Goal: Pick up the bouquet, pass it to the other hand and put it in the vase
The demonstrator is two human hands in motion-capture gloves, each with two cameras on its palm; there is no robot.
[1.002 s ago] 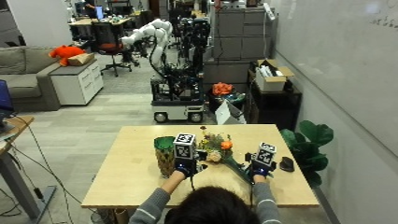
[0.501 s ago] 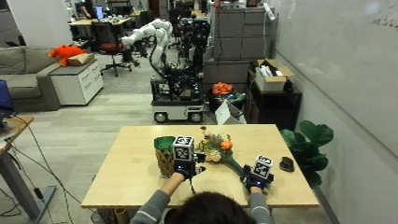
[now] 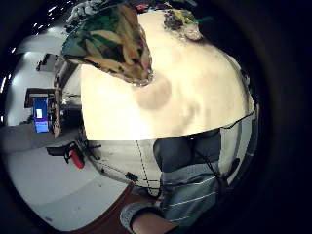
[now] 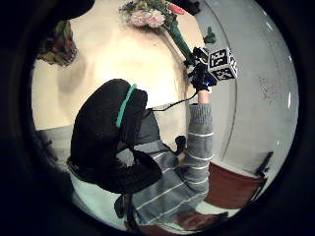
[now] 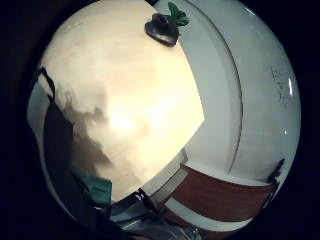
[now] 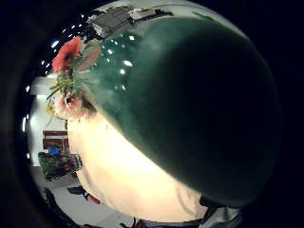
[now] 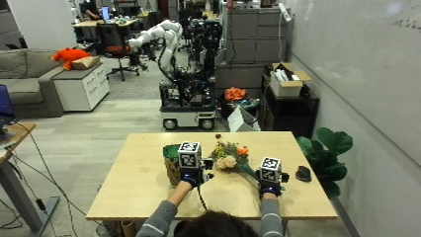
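Your right hand (image 7: pixel 269 183) grips the green-wrapped stem of the pink-and-orange flower bouquet (image 7: pixel 230 157), blooms tilted toward 10 o'clock; I cannot tell your left hand's (image 7: pixel 190 177) fingers.

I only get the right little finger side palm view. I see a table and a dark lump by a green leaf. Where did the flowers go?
Observer: The bouquet is at the middle of the table, between the left hand and the right hand.
Operator: Is somebody holding it?
Observer: Yes. The left thumb side palm view shows the right hand's grip curled round the bouquet's green stem.
Operator: And where's the vase?
Observer: The vase stands upright on the table, right beside the left hand, on the side away from the flowers.
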